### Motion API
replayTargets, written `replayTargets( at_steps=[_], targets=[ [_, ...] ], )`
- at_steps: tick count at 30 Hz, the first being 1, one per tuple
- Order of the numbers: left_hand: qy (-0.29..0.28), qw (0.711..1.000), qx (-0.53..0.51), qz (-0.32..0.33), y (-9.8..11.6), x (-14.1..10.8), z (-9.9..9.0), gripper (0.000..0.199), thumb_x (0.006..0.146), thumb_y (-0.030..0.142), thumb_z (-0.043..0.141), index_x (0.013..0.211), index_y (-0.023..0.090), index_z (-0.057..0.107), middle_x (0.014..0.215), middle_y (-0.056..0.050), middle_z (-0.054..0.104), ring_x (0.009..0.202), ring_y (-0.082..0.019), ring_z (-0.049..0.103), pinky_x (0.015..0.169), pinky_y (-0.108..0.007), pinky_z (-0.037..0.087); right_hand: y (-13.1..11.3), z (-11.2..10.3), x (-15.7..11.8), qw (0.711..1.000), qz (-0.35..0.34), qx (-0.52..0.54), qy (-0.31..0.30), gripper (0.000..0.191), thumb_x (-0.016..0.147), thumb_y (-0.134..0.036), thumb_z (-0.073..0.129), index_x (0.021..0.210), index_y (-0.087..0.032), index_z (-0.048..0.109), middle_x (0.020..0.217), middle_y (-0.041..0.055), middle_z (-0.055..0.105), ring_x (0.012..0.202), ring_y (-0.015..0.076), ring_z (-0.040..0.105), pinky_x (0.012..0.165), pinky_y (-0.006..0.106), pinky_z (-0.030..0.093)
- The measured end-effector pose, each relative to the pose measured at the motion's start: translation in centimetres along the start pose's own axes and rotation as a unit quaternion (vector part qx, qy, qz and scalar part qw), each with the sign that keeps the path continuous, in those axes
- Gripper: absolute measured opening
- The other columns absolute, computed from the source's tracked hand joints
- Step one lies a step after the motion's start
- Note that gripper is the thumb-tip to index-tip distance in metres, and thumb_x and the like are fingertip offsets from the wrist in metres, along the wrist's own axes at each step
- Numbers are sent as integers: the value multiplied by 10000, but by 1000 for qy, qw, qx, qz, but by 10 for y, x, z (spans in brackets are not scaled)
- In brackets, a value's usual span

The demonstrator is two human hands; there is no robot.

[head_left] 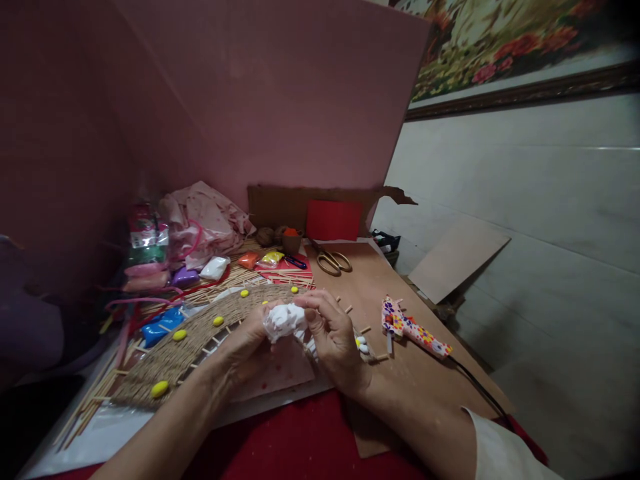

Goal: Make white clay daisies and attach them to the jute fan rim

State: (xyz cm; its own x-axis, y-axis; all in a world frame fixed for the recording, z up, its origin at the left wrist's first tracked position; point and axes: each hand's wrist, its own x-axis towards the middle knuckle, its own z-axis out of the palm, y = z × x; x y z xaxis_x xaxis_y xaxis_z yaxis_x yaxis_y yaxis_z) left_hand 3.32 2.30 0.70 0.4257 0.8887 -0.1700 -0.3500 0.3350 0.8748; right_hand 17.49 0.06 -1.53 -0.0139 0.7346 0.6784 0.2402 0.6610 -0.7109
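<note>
A crumpled lump of white clay in clear plastic wrap is between my two hands. My left hand grips its left side, the fingers partly hidden behind it. From the right, my right hand pinches the lump's edge with thumb and fingers. Beneath and behind them lies an arched panel of woven brown twine on wooden sticks, dotted with several yellow ovals. White and yellow pieces show just right of my right hand on the panel's end.
Gold-handled scissors lie at the back. A flower-patterned glue gun with a black cord rests on the brown board at right. Clay packets in blue, white and purple sit at left near loose sticks. A red card leans behind.
</note>
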Motion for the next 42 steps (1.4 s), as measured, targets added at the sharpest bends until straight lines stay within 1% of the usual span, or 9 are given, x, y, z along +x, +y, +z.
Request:
replayTargets(
  at_steps=[5,11,16,18,21,25,30,34,42],
  targets=[
    [12,999,36,-31,-4,-1,0,148,621,199,722,656,145,588,487,63,440,347,-15,265,296,-143,176,2,0,3,1000,13,17,-12,228,935,-278,445,944,-209,662,958,68,605,941,181,580,836,316,460],
    [11,999,-38,-35,0,3,-6,149,641,180,700,718,130,583,461,66,433,355,-24,327,301,-116,194,14,-4,10,984,158,81,36,378,937,-453,378,932,-167,626,809,35,582,525,94,510,489,231,421],
    [21,999,-37,-23,3,8,-11,127,679,161,670,657,122,551,410,81,390,305,1,232,292,-119,168,15,-5,12,983,152,98,17,313,793,-451,623,930,-171,591,792,18,593,583,106,528,524,221,438],
    [59,998,-14,11,4,7,-9,140,662,156,694,701,126,563,474,61,479,324,-5,316,322,-121,257,16,-4,12,982,164,84,36,292,757,-424,668,881,-174,583,747,3,585,576,102,512,513,212,428],
    [168,976,46,130,4,5,-7,252,650,172,726,859,163,584,652,38,589,428,-39,462,395,-145,357,20,-6,15,978,177,49,101,290,778,-458,632,799,-176,566,638,-26,545,525,92,474,481,202,397],
    [193,886,281,315,-1,7,-10,93,747,227,663,772,163,599,657,16,581,526,-79,500,478,-188,400,22,-8,18,970,191,24,146,331,776,-499,619,738,-179,543,549,-48,500,471,83,440,433,192,361],
    [149,676,535,484,-13,9,-14,89,810,185,616,884,163,572,835,-43,599,699,-138,552,612,-256,469,17,-6,17,962,236,58,127,350,779,-516,615,721,-188,509,491,-74,470,385,66,420,361,175,322],
    [159,548,620,538,-14,9,-14,104,829,136,583,924,145,543,909,-97,626,859,-201,599,728,-316,502,14,-3,14,955,266,82,106,368,775,-547,604,765,-194,500,509,-76,483,340,72,443,288,169,279],
    [178,422,698,550,-8,4,-10,118,818,112,571,934,134,573,897,-111,663,846,-239,615,725,-342,509,9,-1,10,971,223,54,72,324,803,-485,603,733,-186,500,522,-70,478,374,59,435,374,182,322]
  ],
)
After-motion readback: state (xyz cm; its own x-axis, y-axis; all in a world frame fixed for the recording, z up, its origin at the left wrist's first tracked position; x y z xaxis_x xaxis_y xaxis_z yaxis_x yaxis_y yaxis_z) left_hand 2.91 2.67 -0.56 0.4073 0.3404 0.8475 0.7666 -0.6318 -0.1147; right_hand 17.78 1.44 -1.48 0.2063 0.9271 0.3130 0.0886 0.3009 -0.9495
